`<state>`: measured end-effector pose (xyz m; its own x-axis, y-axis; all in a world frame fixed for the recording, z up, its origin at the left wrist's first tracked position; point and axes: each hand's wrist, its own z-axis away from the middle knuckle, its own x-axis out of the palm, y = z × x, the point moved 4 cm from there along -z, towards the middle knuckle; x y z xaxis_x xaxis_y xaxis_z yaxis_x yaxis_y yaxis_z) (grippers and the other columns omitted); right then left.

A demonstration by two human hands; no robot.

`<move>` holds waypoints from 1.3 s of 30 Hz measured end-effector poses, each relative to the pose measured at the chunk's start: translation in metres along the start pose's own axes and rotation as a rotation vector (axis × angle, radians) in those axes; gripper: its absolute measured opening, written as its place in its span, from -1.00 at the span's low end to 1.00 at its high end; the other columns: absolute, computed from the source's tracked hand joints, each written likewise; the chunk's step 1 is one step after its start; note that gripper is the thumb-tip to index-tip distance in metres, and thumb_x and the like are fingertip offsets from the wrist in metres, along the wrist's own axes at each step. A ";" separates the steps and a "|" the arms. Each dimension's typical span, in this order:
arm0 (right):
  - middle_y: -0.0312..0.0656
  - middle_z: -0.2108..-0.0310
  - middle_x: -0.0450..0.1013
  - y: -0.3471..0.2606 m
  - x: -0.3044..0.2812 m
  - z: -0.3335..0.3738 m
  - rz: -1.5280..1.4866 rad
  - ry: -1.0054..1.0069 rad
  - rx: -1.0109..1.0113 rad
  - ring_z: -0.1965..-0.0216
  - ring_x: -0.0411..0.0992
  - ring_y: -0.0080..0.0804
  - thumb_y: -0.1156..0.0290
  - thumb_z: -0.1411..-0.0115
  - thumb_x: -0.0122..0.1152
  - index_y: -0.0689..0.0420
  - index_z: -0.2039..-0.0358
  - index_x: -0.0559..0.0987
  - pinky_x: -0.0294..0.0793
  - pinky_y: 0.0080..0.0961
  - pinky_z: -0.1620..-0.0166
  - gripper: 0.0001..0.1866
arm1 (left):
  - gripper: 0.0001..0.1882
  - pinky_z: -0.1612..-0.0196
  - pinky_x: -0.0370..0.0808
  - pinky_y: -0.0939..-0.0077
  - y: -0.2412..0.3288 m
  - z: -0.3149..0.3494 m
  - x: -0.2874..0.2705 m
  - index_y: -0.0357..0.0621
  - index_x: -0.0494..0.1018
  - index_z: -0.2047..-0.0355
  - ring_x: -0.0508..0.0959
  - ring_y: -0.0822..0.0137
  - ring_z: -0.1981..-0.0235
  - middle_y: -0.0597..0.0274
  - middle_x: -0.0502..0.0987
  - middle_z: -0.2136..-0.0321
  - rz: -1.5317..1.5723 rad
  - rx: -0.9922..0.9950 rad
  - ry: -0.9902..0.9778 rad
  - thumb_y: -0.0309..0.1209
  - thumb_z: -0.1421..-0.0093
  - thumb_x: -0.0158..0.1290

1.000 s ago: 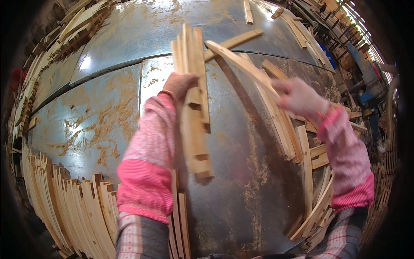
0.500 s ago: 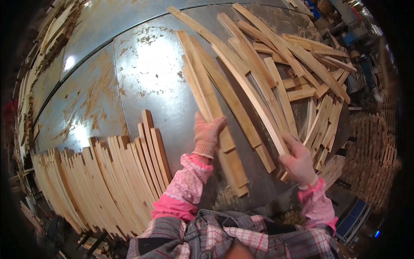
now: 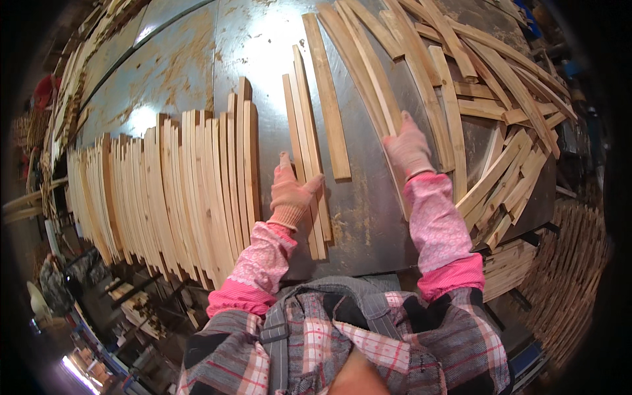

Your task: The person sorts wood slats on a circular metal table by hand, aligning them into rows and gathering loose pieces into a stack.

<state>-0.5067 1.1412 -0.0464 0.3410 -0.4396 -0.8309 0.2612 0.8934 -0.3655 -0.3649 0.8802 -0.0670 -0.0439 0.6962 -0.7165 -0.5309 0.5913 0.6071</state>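
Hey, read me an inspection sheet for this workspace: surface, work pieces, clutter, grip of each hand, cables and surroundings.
Surface: grey metal tabletop, shiny, patched with sawdust.
Job's things: narrow wooden strips by the left hand; long strips by the right hand; a single strip lying between.
Clutter: criss-crossed wood pile at right; packed row of strips at left.
Grip, left: thumb and forefinger spread at the narrow strips; clasp unclear.
Grip, right: on the long strips; clasp unclear.
Cables: nothing seen.
Surroundings: stacked wood at lower right; the picture's rim is too dark to read.
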 end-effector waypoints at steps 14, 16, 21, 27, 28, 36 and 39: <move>0.00 -0.01 0.47 0.057 0.015 0.067 -0.017 -0.274 0.007 -0.01 0.51 -0.11 0.31 0.06 0.50 0.16 -0.35 0.17 0.54 -0.28 -0.06 0.00 | -0.04 -0.15 0.46 0.27 -0.032 0.094 0.014 -0.25 0.21 -0.30 0.49 -0.01 -0.10 -0.14 0.42 -0.09 0.086 -0.220 0.033 -0.30 0.12 0.35; -0.04 0.08 0.52 0.055 -0.013 0.080 -0.472 -0.425 -0.054 0.06 0.54 -0.18 0.40 0.06 0.48 0.20 -0.27 0.31 0.55 -0.32 -0.01 -0.14 | -0.13 -0.15 0.46 0.23 -0.041 0.107 0.012 -0.20 0.26 -0.26 0.49 -0.08 -0.08 -0.18 0.43 -0.07 0.110 -0.204 0.093 -0.28 0.10 0.29; -0.23 0.16 0.53 0.044 0.033 0.142 -1.066 -0.639 -0.059 0.21 0.51 -0.45 0.59 0.04 0.41 0.21 -0.14 0.44 0.56 -0.51 0.12 -0.34 | -0.25 -0.15 0.45 0.28 -0.073 0.158 0.003 -0.32 0.35 -0.15 0.54 0.03 -0.01 -0.11 0.51 0.02 0.448 -0.201 0.129 -0.39 0.10 0.26; -0.17 0.20 0.54 0.027 0.147 0.223 -0.827 -0.867 0.045 0.18 0.52 -0.39 0.46 0.09 0.45 0.28 -0.04 0.43 0.55 -0.46 0.07 -0.36 | -0.05 -0.21 0.39 0.18 -0.093 0.229 0.002 -0.37 0.20 -0.26 0.43 -0.12 -0.12 -0.24 0.38 -0.07 0.105 -0.168 0.216 -0.31 0.12 0.37; -0.14 0.19 0.55 0.019 0.158 0.232 -0.752 -0.933 0.001 0.17 0.52 -0.38 0.42 0.13 0.46 0.29 -0.03 0.42 0.55 -0.46 0.06 -0.33 | -0.01 -0.18 0.41 0.15 -0.096 0.236 0.002 -0.36 0.17 -0.27 0.44 -0.16 -0.10 -0.26 0.38 -0.05 -0.005 -0.165 0.188 -0.28 0.13 0.39; -0.12 0.25 0.56 -0.017 0.157 0.268 -0.610 -0.862 0.018 0.24 0.53 -0.39 0.37 0.16 0.43 0.29 0.01 0.48 0.54 -0.44 0.12 -0.36 | 0.04 -0.15 0.42 0.10 -0.129 0.235 -0.019 -0.39 0.11 -0.31 0.44 -0.18 -0.08 -0.29 0.36 -0.08 -0.049 -0.154 0.132 -0.21 0.11 0.35; -0.19 0.24 0.56 0.000 0.138 0.262 -0.681 -0.788 0.070 0.26 0.52 -0.43 0.44 0.11 0.38 0.26 0.03 0.53 0.54 -0.47 0.15 -0.45 | 0.07 -0.17 0.39 0.05 -0.121 0.226 -0.018 -0.42 0.04 -0.34 0.41 -0.18 -0.11 -0.30 0.36 -0.09 -0.111 -0.258 0.038 -0.19 0.08 0.33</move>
<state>-0.2230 1.0564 -0.0515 0.5878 -0.8067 0.0604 0.6627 0.4374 -0.6078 -0.1091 0.8884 -0.0498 -0.0022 0.6145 -0.7889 -0.7322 0.5364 0.4198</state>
